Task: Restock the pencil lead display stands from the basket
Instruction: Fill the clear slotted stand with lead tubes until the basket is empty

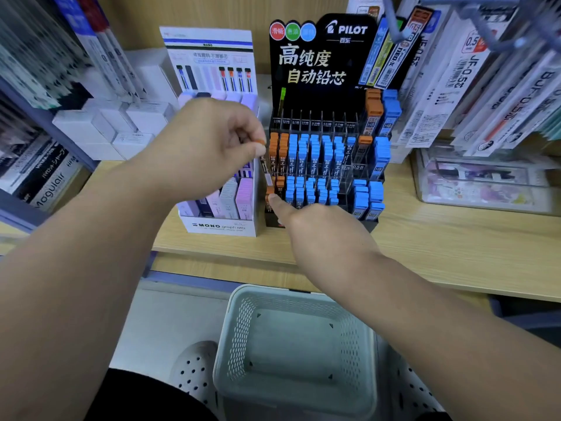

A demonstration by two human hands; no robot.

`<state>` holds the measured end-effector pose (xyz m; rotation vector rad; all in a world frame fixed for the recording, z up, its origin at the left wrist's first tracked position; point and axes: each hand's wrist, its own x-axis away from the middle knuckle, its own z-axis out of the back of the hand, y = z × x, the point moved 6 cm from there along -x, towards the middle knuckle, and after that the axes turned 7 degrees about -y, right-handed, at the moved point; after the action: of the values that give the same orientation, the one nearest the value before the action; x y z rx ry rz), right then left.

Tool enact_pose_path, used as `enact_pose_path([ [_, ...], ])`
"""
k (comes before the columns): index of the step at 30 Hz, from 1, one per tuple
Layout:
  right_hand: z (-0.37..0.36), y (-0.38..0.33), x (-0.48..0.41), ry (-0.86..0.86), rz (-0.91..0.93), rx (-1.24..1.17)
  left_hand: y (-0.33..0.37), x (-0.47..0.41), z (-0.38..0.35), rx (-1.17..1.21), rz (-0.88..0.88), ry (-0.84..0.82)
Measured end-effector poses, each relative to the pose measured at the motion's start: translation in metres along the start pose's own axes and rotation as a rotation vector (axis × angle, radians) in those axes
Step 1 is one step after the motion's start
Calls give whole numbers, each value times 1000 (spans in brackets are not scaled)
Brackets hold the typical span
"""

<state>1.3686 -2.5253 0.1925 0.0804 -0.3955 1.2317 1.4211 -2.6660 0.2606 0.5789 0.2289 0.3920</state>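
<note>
The left hand [206,147], in the middle left of the frame, has its thumb and fingertips pinched on a slim orange-capped lead case [264,161]. The case hangs upright in the gap between the white MONO stand [218,226] and the black Pilot stand [321,65], just beside the Pilot stand's left edge. The right hand [324,229] reaches in from the lower right with only its index finger [275,200] stretched out, holding nothing. The tip touches an orange case [268,192] in the lowest row at the Pilot stand's left corner; the other fingers are hidden under the hand. The Pilot stand's tiers carry orange cases on the left and many blue-capped cases [315,153] across the middle and right. Both stands sit side by side on the pale wooden desk [455,238] in the centre of the frame. The pale green perforated basket [233,329] stands on the floor at the bottom centre, below the desk edge, between two white perforated shoes [194,369]. White boxes [100,126] are stacked at the left, and packaged refills [473,71] hang at the upper right.
</note>
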Motion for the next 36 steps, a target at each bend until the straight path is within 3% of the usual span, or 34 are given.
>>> enact_pose_path([
  [6, -6, 8, -3, 27, -14, -30, 9, 1, -4, -13, -36, -3],
  [17, 17, 61, 7, 291, -90, -173, 1, -8, -34, -36, -26, -53],
  [24, 22, 78, 17, 308, -97, -281, -5, -14, -51, -124, -26, -53],
  [26, 24, 89, 17, 322, -123, -511, -5, -14, -56, -197, -71, -63],
  [31, 22, 123, 23, 436, -276, -1690, -4, -14, -64, -364, -18, -43],
  [33, 19, 129, 27, 440, -323, -1869, -5, -14, -65, -378, 1, -24],
  [36, 12, 131, 27, 429, -342, -1940, -1, -15, -61, -350, 1, 23],
])
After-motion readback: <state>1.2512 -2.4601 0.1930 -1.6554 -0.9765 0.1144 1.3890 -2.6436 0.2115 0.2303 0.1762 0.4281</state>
